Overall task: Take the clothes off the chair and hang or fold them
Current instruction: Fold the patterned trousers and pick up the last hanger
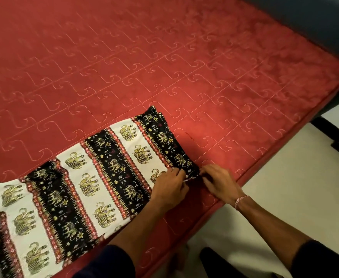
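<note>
On the near-left part of the red quilted bedspread (164, 57) lies the elephant-print garment (80, 177), spread flat in black and cream bands, running from the near left toward the middle. At its near-right corner both hands meet: the left hand (169, 185) rests on the cloth, fingers pinching the edge; the right hand (218, 182), a thread bracelet (239, 200) on its wrist, pinches the same corner. Pale floor (265, 217) lies near right.

An elephant-print garment (84, 177), banded black, cream and red, lies flat on the red bed, stretching from seven o'clock toward centre.
</note>
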Demonstrator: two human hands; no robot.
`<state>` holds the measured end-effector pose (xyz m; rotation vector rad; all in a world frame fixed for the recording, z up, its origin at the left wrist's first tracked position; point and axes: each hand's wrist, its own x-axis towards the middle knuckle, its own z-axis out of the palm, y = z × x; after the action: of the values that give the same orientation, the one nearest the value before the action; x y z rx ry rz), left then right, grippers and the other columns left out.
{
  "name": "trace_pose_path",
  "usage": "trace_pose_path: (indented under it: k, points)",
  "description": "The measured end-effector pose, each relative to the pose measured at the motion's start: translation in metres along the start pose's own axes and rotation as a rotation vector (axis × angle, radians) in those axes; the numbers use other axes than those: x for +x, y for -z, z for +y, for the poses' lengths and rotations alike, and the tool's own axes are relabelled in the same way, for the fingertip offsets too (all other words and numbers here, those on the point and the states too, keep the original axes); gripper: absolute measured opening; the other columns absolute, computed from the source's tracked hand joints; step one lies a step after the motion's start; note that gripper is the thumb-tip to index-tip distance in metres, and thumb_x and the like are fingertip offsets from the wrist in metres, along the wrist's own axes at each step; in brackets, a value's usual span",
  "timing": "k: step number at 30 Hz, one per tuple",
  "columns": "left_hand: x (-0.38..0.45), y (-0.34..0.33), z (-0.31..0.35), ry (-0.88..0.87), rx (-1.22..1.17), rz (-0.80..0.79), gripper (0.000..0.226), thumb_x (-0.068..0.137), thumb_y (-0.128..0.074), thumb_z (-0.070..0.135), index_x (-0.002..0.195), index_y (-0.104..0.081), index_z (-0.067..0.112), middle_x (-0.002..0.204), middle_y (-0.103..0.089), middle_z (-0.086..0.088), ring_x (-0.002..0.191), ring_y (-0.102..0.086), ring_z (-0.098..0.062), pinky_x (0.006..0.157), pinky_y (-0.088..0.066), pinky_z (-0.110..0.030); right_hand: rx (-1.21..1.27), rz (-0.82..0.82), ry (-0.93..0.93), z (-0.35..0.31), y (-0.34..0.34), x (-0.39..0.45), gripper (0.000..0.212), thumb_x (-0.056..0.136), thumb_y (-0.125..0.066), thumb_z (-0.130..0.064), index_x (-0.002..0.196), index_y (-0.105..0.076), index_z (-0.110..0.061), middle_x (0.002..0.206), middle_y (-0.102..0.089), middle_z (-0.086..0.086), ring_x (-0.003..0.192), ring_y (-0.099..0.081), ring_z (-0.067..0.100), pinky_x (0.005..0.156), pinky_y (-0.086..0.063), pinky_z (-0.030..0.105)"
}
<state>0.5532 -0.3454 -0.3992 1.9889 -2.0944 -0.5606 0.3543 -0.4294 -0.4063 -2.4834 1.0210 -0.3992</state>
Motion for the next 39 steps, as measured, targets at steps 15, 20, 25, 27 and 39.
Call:
trace_pose_path:
  k: [15, 20, 25, 27, 39]
  points:
    - [0.013, 0.0, 0.017, 0.16, 0.034, -0.029, 0.028, 0.101, -0.049, 0.036, 0.121, -0.05, 0.016, 0.108, -0.063, -0.004, 0.09, -0.064, -0.024, 0.068, -0.047, -0.037, 0.228, -0.027, -0.755, -0.031, -0.008, 0.052, 0.018, 0.088, -0.074, -0.017, 0.072, -0.067, -0.024, 0.067, -0.066, -0.011, 0.061, -0.063, 0.005, 0.062, -0.055, 0.025]
    - [0.014, 0.0, 0.009, 0.196, -0.174, 0.044, 0.016, 0.093, -0.054, 0.034, 0.103, -0.06, 0.023, 0.094, -0.064, 0.002, 0.082, -0.062, -0.019, 0.068, -0.048, -0.033, 0.263, -0.039, -0.738, -0.031, 0.003, 0.048, 0.011, 0.091, -0.069, -0.022, 0.081, -0.065, -0.022, 0.068, -0.066, -0.01, 0.062, -0.06, 0.007, 0.055, -0.043, 0.02]
    - [0.01, 0.004, 0.004, 0.143, -0.337, 0.086, 0.013, 0.08, -0.054, 0.036, 0.087, -0.061, 0.026, 0.076, -0.058, 0.006, 0.07, -0.054, -0.013, 0.059, -0.042, -0.028, 0.506, -0.046, -0.782, -0.027, 0.01, 0.038, 0.011, 0.09, -0.074, -0.019, 0.084, -0.065, -0.02, 0.074, -0.068, -0.001, 0.062, -0.062, 0.012, 0.069, -0.06, 0.044]
    - [0.009, 0.006, 0.004, 0.123, -0.366, 0.093, 0.009, 0.08, -0.056, 0.034, 0.085, -0.06, 0.027, 0.073, -0.056, 0.007, 0.068, -0.052, -0.012, 0.057, -0.037, -0.026, 0.478, -0.005, -0.784, -0.026, 0.012, 0.034, 0.012, 0.086, -0.079, -0.022, 0.081, -0.068, -0.022, 0.074, -0.07, -0.003, 0.065, -0.062, 0.012, 0.067, -0.056, 0.038]
    - [-0.019, 0.006, -0.016, 0.098, -0.223, 0.106, 0.016, 0.088, -0.058, 0.038, 0.094, -0.056, 0.023, 0.088, -0.057, 0.005, 0.08, -0.049, -0.012, 0.066, -0.044, -0.028, 0.437, 0.005, -0.858, -0.031, 0.023, 0.036, 0.007, 0.089, -0.072, -0.006, 0.086, -0.07, -0.012, 0.069, -0.071, -0.005, 0.052, -0.061, -0.001, 0.053, -0.048, 0.015]
